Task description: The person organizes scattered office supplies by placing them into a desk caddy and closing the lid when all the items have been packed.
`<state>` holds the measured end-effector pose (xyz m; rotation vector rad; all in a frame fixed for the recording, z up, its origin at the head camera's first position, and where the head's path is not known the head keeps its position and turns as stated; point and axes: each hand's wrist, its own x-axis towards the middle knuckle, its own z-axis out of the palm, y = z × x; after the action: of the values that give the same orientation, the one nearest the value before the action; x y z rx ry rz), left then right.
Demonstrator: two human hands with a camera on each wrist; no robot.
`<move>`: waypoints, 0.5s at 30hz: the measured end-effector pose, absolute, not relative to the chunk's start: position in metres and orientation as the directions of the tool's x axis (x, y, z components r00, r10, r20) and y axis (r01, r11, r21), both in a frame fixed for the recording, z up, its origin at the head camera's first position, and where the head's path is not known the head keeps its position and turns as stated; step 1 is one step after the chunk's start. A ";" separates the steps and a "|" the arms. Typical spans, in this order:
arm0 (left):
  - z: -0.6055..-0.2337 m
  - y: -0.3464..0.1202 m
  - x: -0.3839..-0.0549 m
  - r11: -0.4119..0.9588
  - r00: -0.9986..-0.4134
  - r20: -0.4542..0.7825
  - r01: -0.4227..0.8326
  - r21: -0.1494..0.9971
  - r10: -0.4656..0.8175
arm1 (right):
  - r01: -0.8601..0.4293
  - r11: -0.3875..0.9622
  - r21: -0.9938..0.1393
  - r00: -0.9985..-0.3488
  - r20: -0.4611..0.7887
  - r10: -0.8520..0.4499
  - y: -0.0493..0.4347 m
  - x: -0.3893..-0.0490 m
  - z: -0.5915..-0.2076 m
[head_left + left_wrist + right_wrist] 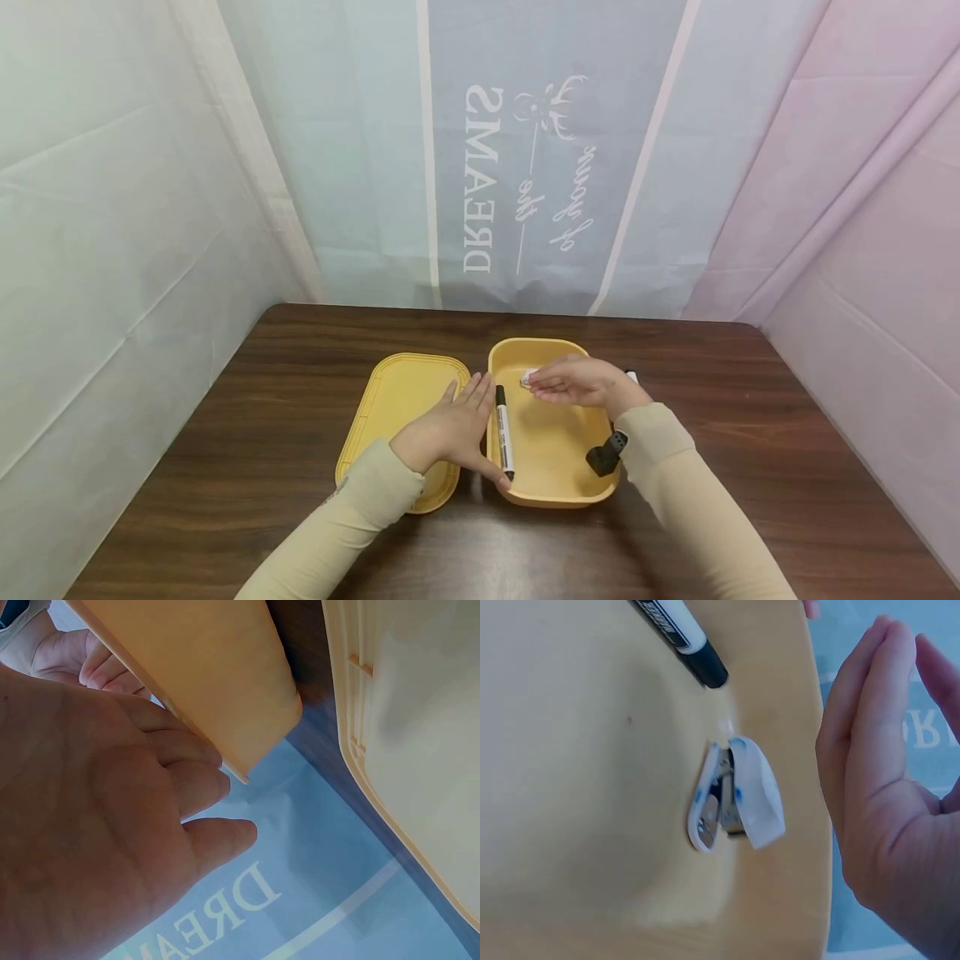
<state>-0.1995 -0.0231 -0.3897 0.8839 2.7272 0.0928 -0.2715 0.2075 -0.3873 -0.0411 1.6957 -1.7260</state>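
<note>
A yellow box [558, 479] stands on the table with a black-capped white marker [505, 432] lying along its left side. Farther back inside it is a small white stapler [757, 795], lying on its side in the right wrist view. My left hand [453, 427] touches the box's left rim, fingers straight and thumb spread toward the front corner. Over the back part of the box is my right hand [576, 381], its fingers extended and holding nothing. In the right wrist view this hand [889, 772] is apart from the stapler.
A yellow lid [405, 387] lies left of the box, partly under my left forearm. Behind my right wrist, a white object with a black end [632, 375] shows on the dark wooden table [247, 433]. A printed curtain [555, 283] hangs behind the table.
</note>
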 end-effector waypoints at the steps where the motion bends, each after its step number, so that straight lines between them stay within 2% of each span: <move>1: -0.390 -0.024 -0.200 0.812 -0.777 -0.237 0.566 0.144 0.584 | 0.451 0.103 -0.887 -0.756 -0.441 -0.484 0.209 -0.272 -0.386; 15: -0.388 -0.024 -0.201 0.809 -0.773 -0.243 0.568 0.149 0.587 | 0.438 0.049 -0.898 -0.794 -0.412 -0.448 0.260 -0.269 -0.364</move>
<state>-0.2008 -0.0237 -0.3883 0.8868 2.7184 0.0964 -0.2691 0.2605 -0.3642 -0.0095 1.7054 -1.8111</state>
